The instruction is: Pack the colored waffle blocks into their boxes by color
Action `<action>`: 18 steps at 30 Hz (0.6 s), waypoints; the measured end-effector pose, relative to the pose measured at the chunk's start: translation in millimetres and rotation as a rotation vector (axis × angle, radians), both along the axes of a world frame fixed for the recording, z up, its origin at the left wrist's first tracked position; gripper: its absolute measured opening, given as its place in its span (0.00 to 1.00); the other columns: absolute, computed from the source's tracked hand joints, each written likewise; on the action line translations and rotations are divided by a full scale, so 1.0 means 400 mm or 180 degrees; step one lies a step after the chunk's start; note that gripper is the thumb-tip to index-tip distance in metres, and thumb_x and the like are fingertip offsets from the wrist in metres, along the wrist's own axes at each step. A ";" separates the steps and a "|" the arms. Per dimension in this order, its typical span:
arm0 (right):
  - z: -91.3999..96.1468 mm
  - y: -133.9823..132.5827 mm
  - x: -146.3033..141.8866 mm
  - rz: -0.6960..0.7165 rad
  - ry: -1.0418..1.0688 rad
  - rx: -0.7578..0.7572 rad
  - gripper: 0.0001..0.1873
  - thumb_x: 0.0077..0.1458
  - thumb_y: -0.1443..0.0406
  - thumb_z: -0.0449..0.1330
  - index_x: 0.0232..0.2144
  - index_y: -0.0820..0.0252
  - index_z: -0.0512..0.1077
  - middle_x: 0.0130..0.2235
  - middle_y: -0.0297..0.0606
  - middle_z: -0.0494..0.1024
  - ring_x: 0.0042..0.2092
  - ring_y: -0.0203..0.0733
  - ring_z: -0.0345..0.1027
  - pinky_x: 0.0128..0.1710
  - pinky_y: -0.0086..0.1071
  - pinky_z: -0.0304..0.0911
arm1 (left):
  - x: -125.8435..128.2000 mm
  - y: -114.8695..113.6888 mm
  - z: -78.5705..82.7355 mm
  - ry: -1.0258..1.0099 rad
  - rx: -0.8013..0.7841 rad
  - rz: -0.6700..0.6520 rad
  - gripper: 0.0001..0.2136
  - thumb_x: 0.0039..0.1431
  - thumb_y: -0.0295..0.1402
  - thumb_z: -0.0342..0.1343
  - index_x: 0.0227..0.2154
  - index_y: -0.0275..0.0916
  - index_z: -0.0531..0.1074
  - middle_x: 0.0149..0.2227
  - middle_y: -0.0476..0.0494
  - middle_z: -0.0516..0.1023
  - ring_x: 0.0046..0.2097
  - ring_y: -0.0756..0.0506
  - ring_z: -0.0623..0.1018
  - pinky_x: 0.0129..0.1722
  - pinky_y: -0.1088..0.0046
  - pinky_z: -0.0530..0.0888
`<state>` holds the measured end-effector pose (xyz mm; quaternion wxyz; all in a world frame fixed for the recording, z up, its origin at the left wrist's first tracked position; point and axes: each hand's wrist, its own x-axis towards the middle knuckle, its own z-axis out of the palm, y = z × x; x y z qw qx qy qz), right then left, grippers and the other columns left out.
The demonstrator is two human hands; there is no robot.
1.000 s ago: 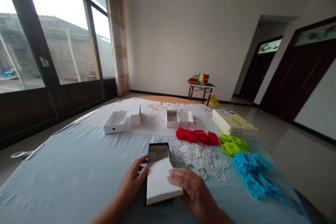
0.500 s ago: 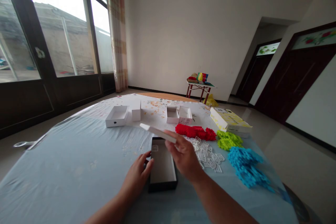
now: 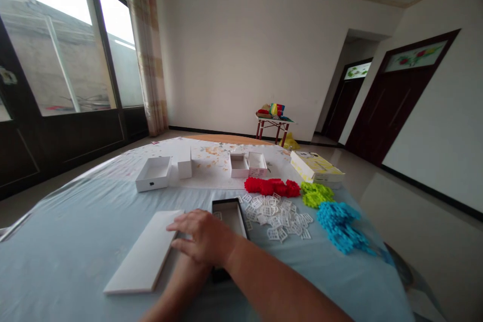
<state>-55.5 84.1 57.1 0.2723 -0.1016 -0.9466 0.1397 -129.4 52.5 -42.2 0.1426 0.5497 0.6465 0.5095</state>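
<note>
A white box lid (image 3: 145,251) lies on the cloth at the left, looking flat. My right hand (image 3: 206,236) reaches across my left arm, its fingers stretched and apart over the lid's far right edge. Under it is my left hand (image 3: 192,266), with its fingers hidden, beside a black-rimmed open box (image 3: 244,219). A small white lattice piece (image 3: 218,215) shows inside that box. To the box's right spreads a pile of white lattice pieces (image 3: 277,214).
Behind the pile lie red pieces (image 3: 271,187), with green pieces (image 3: 317,194) and blue pieces (image 3: 343,226) to the right. White boxes (image 3: 154,173) and a yellow-and-white box (image 3: 319,166) stand farther back on the cloth-covered table (image 3: 75,241).
My right hand has carried the white lid from above the black-rimmed box leftward and down onto the cloth. It now crosses over my left hand. The view has turned somewhat right.
</note>
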 end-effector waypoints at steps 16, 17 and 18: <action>-0.177 0.191 0.524 -0.2812 0.0282 -0.0136 0.18 0.48 0.61 0.56 0.42 0.61 0.71 0.44 0.46 0.73 0.49 0.47 0.64 0.50 0.40 0.57 | -0.165 0.013 0.051 0.0599 -0.0629 0.0473 0.20 0.53 0.46 0.44 0.40 0.37 0.71 0.40 0.40 0.76 0.41 0.41 0.76 0.41 0.66 0.70; -0.187 0.196 0.532 -0.2960 0.0152 -0.0123 0.21 0.47 0.58 0.57 0.44 0.61 0.70 0.46 0.46 0.72 0.50 0.48 0.62 0.51 0.41 0.56 | -0.162 0.016 0.054 0.0599 -0.0654 0.0430 0.21 0.53 0.46 0.43 0.40 0.37 0.70 0.39 0.39 0.76 0.42 0.41 0.76 0.41 0.67 0.70; -0.195 0.200 0.537 -0.3095 0.0021 -0.0138 0.25 0.46 0.56 0.58 0.46 0.61 0.69 0.48 0.47 0.70 0.52 0.50 0.61 0.52 0.42 0.54 | -0.155 0.021 0.057 0.0564 -0.0688 0.0349 0.21 0.53 0.47 0.43 0.40 0.37 0.70 0.39 0.39 0.77 0.41 0.41 0.76 0.41 0.67 0.70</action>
